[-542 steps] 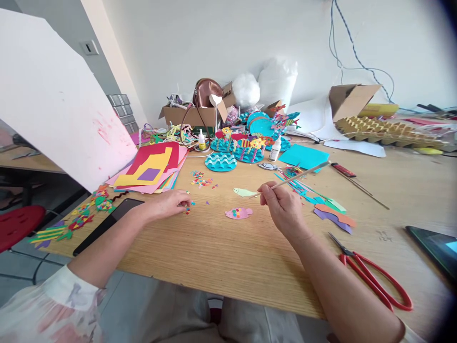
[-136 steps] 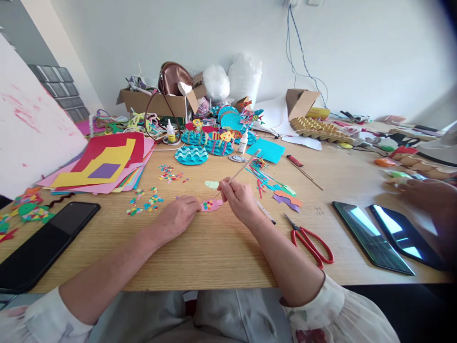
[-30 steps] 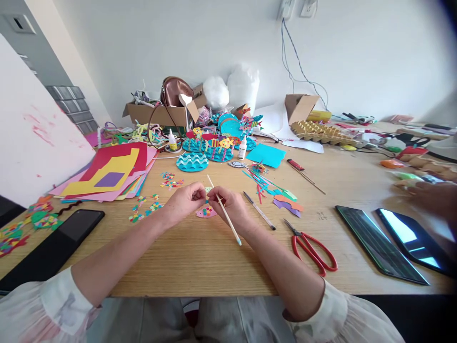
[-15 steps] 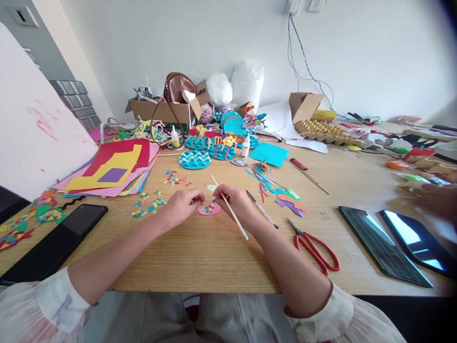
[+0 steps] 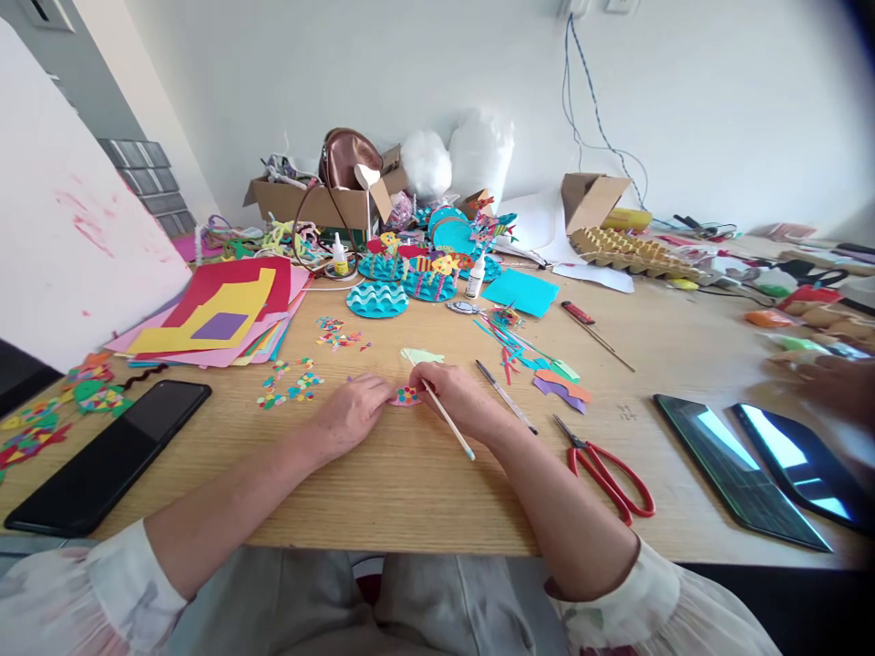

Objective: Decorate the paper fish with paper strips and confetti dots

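My right hand [image 5: 451, 396] is closed round a thin white stick [image 5: 447, 421], which slants across it with a pale blue end toward me. Low on the table, my left hand [image 5: 352, 415] has its fingers bent together at the left end of a pink paper fish [image 5: 407, 396] dotted with coloured paper circles. Both hands partly cover that fish. Just beyond them lies a pale green paper fish [image 5: 422, 355]. Small coloured paper dots [image 5: 291, 383] are scattered left of my left hand. A pen [image 5: 506, 396] rests beside my right hand.
Red-handled scissors [image 5: 608, 469] and dark glossy panels [image 5: 742, 469] lie on the right, near another person's hand [image 5: 834, 392]. A black phone [image 5: 109, 456] and coloured paper sheets [image 5: 225, 310] are on the left. Glue bottles [image 5: 475, 276] and blue wavy crafts [image 5: 377, 299] stand farther back.
My left hand has lowered from a raised pinch onto the pink fish's left end. My right hand still has the stick and has shifted slightly. The view has tilted a little.
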The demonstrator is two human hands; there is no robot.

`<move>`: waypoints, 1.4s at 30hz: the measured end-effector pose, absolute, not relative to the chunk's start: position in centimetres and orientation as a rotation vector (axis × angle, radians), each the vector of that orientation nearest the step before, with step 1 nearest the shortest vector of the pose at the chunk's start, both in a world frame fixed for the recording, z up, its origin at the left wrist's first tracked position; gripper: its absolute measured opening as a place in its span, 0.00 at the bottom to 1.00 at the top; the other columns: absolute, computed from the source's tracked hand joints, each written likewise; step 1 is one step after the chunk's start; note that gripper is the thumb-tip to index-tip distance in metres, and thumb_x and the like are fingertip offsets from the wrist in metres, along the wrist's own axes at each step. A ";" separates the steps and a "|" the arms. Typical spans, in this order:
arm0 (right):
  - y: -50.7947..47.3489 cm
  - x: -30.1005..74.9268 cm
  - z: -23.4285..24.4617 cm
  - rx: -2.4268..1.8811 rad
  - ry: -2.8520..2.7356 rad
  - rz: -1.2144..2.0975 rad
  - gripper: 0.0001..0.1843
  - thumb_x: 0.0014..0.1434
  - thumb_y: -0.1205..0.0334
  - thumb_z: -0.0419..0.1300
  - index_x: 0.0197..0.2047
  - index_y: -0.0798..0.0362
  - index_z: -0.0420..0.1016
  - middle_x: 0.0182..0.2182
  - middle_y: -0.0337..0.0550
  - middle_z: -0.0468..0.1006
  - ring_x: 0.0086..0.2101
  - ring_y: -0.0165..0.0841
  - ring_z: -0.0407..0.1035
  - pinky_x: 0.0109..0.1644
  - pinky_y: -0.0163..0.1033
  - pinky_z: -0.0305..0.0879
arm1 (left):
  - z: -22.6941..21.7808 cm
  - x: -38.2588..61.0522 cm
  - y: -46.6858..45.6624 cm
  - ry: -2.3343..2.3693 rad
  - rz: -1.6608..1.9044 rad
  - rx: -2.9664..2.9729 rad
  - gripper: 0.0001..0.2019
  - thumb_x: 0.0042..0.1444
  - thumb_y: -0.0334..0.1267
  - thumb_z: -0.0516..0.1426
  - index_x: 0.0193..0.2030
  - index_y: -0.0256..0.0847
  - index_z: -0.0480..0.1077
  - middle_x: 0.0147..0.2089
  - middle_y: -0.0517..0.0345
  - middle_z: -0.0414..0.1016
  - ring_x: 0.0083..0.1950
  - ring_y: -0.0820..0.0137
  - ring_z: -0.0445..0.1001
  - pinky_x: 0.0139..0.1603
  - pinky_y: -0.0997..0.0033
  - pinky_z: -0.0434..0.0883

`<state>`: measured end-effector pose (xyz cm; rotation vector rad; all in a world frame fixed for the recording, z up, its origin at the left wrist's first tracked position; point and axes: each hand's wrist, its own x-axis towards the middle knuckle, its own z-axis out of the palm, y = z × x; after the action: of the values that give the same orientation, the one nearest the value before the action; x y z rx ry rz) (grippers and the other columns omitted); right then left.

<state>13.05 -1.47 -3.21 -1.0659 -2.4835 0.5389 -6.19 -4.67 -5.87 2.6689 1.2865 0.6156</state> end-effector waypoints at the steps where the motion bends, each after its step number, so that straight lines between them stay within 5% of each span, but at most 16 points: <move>1: -1.5 13.0 -3.2 -1.068 -2.487 0.535 0.11 0.49 0.76 0.50 0.31 0.55 0.70 0.24 0.37 0.71 0.25 0.26 0.61 0.29 0.30 0.50 | -5.9 -6.2 -4.7 1.285 0.618 2.671 0.11 0.55 0.24 0.45 0.35 0.35 0.68 0.36 0.51 0.71 0.40 0.66 0.69 0.43 0.67 0.66; 42: -1.6 12.6 -3.3 -1.165 -2.569 0.373 0.10 0.51 0.73 0.52 0.34 0.54 0.71 0.30 0.44 0.74 0.31 0.31 0.65 0.33 0.32 0.55 | -5.7 -6.1 -4.9 1.277 0.600 2.696 0.13 0.54 0.22 0.45 0.36 0.36 0.67 0.36 0.53 0.70 0.41 0.67 0.68 0.44 0.67 0.66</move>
<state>12.59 -1.59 -3.31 -1.1652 -2.5688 0.3727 -6.10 -4.92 -5.74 2.6957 1.2769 0.6002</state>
